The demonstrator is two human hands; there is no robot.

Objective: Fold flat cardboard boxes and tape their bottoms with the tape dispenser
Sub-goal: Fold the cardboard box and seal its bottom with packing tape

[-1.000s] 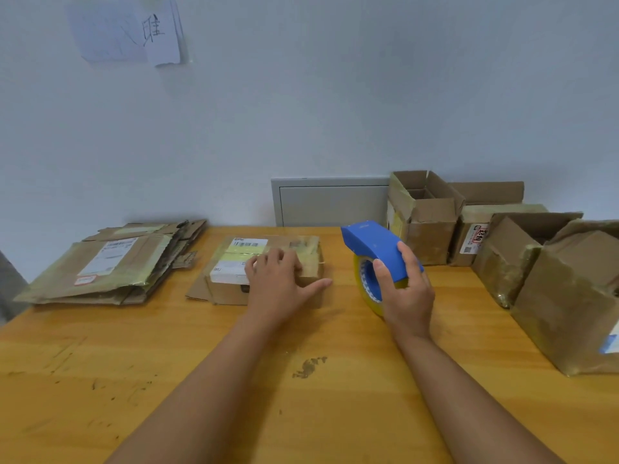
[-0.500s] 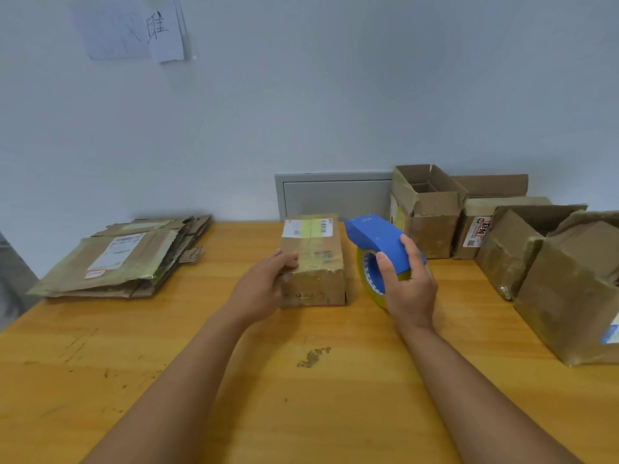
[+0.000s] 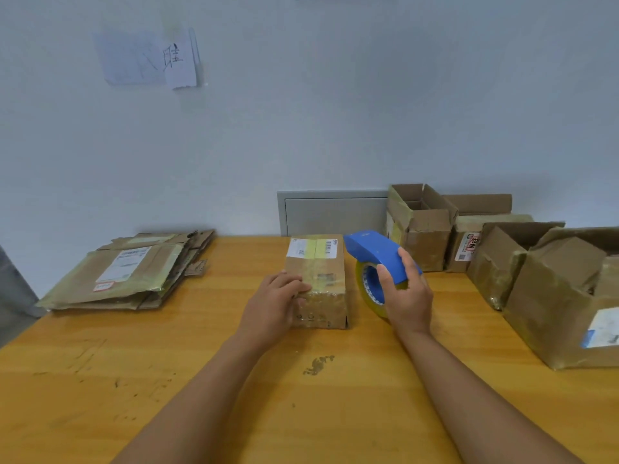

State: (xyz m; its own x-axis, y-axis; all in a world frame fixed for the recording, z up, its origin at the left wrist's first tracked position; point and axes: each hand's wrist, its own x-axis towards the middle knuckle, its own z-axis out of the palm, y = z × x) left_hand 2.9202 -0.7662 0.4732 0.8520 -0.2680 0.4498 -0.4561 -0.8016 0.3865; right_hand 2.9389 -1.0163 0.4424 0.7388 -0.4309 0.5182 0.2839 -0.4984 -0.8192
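A small folded cardboard box (image 3: 320,279) with white labels and yellowish tape stands lengthwise on the wooden table (image 3: 167,380), just past my hands. My left hand (image 3: 273,306) grips its near left corner, fingers curled over the top edge. To the right of the box my right hand (image 3: 407,296) holds a blue tape dispenser (image 3: 378,254) with a yellowish tape roll (image 3: 368,289). The dispenser's nose points left toward the far end of the box.
A stack of flat cardboard boxes (image 3: 130,272) lies at the left back of the table. Several folded open boxes (image 3: 420,226) stand along the back right and right side, the nearest large one (image 3: 566,303) at the right edge. A grey wall panel (image 3: 331,212) sits behind.
The box was swung from lying sideways at the left to standing lengthwise in the middle. My left hand shifted from pressing its top to gripping its near corner. The dispenser barely moved.
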